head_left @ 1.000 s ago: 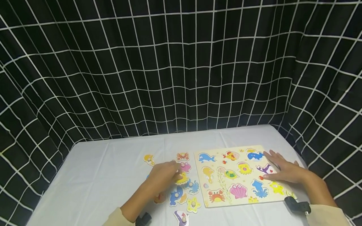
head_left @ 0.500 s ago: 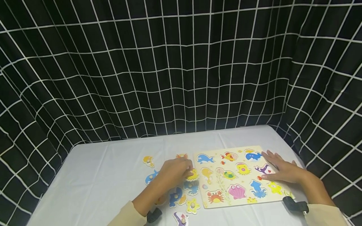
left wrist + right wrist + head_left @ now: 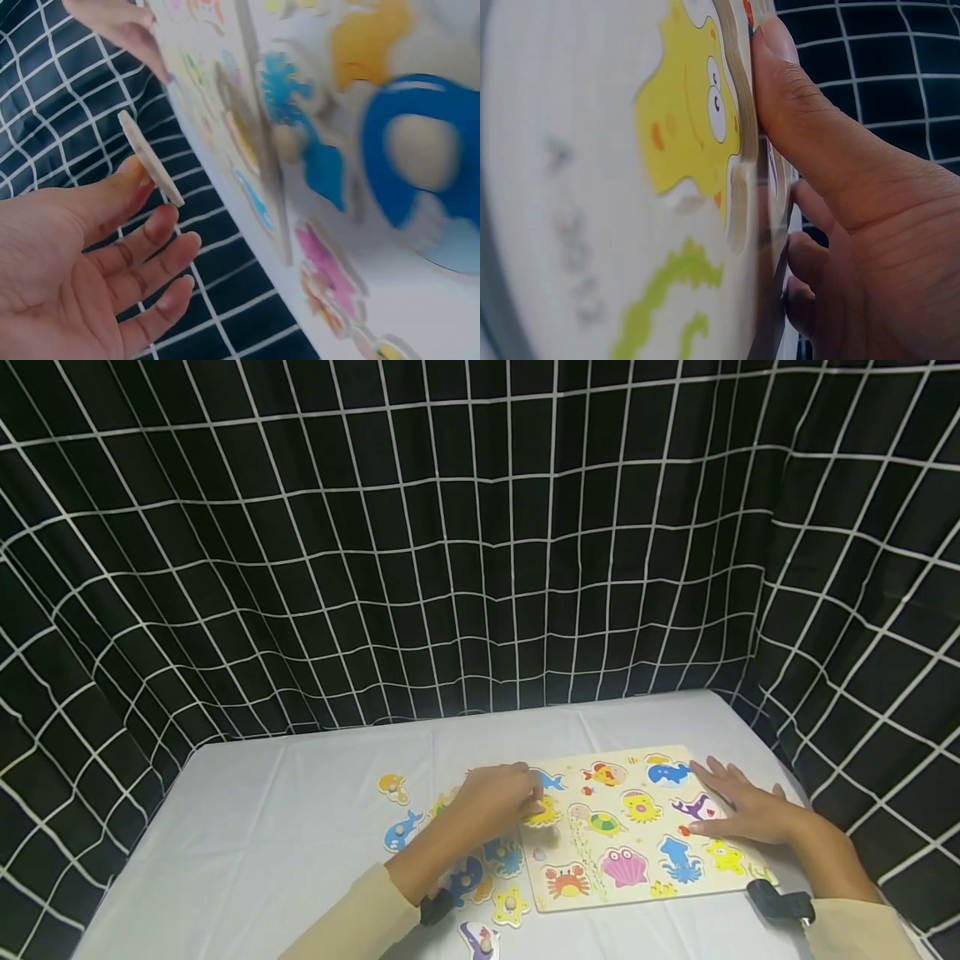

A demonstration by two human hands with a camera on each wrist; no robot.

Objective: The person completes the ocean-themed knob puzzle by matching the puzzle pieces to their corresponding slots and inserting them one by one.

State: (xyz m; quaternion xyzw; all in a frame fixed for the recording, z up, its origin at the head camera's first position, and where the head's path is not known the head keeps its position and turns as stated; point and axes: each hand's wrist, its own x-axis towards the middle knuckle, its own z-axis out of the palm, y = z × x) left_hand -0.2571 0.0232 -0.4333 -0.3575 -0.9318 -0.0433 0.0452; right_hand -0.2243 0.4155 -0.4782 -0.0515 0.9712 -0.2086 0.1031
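My left hand (image 3: 498,797) pinches a yellow octopus puzzle piece (image 3: 543,812) between thumb and fingers, over the left edge of the wooden puzzle board (image 3: 555,897). In the left wrist view the same puzzle piece (image 3: 151,159) appears edge-on, raised off the board and tilted. The board bears sea-animal pictures, among them a pink shell (image 3: 625,867) and an orange crab (image 3: 567,881). At its right side my right hand (image 3: 757,806) rests with spread fingers on the board. The right wrist view has that hand's thumb (image 3: 802,101) beside the yellow starfish recess (image 3: 690,112).
Loose knobbed pieces lie left of the board: a yellow starfish (image 3: 512,907), a purple-and-white piece (image 3: 480,939), a blue whale (image 3: 402,831) and an orange seahorse (image 3: 393,787). My left forearm covers several others. A black gridded curtain (image 3: 480,568) hangs behind the white table (image 3: 247,843).
My left hand has carried the yellow octopus puzzle piece rightward from the loose pieces to above the board's left edge. My right hand stays on the board.
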